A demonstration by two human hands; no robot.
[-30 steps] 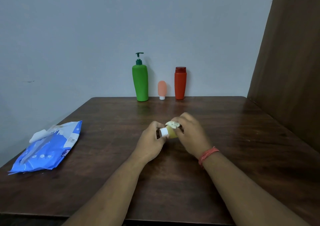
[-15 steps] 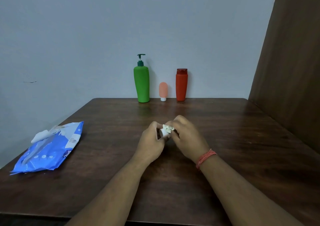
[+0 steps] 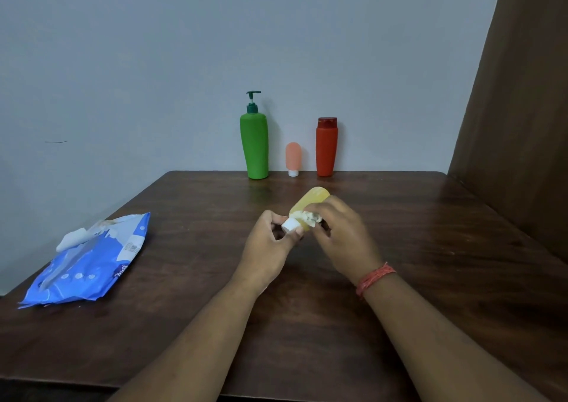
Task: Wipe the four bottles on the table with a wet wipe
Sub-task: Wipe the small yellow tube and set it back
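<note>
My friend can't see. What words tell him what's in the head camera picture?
Two hands hold a small yellow bottle over a dark wooden table: the left hand pinches its white cap, the right hand rubs it with a crumpled wet wipe.

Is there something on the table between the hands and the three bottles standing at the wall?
Nothing visible: bare table lies between the yellow bottle and the green, pink and red bottles.

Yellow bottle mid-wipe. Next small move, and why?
Probably slide the wipe up the yellow bottle toward its far end. The left hand pinches the white cap, the right hand holds the wipe bunched near the neck, and the upper body shows bare.
</note>
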